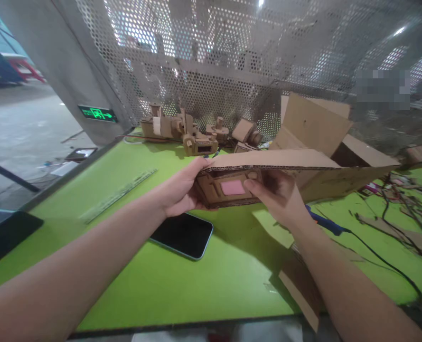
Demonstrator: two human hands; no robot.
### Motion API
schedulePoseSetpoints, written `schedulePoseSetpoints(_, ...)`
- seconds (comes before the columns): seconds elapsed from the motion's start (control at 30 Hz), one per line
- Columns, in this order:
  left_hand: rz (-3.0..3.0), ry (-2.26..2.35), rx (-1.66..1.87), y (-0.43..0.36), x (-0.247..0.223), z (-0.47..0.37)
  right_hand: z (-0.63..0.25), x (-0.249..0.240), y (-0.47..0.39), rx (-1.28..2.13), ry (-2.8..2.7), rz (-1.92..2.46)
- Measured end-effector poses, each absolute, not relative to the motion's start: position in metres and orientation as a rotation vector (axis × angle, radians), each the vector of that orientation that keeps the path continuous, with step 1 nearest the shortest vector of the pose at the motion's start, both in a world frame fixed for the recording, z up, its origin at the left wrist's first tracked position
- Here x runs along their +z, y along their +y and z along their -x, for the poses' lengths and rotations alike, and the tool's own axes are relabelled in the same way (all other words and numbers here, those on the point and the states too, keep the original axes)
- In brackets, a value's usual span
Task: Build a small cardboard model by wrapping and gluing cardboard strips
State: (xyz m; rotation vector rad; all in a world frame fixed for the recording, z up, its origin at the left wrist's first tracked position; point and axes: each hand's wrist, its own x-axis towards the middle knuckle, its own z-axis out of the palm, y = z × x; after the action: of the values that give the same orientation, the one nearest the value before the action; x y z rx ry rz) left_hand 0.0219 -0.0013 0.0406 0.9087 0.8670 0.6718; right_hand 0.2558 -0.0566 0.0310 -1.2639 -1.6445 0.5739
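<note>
A cardboard model camera (218, 189) with a pink rectangle on its face is held up over the green table. My left hand (182, 190) is closed on its left end, with the thumb up at the edge of a cardboard flap (275, 158). My right hand (280, 194) grips the right end, its thumb pressed on the face near a small round disc. The flap lies along the model's top and reaches right towards an open cardboard box (339, 183). The right fingers are partly hidden behind the model. Below the left hand, a phone (187, 236) lies on the table.
Several cardboard models (200, 142) stand along the back by the perforated metal panel (211, 61). A clear ruler (120, 195) lies at left, near a dark device (9, 232). To the right are a blue corded tool (326, 222) and cardboard scraps (399, 230).
</note>
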Motion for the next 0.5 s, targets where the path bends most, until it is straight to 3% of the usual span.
schedulePoseSetpoints(0.5,-0.918,0.89,0.648,-0.0012,0.044,-0.0218,-0.2553,0.0313,-0.0558,0.534,-1.634,1.26)
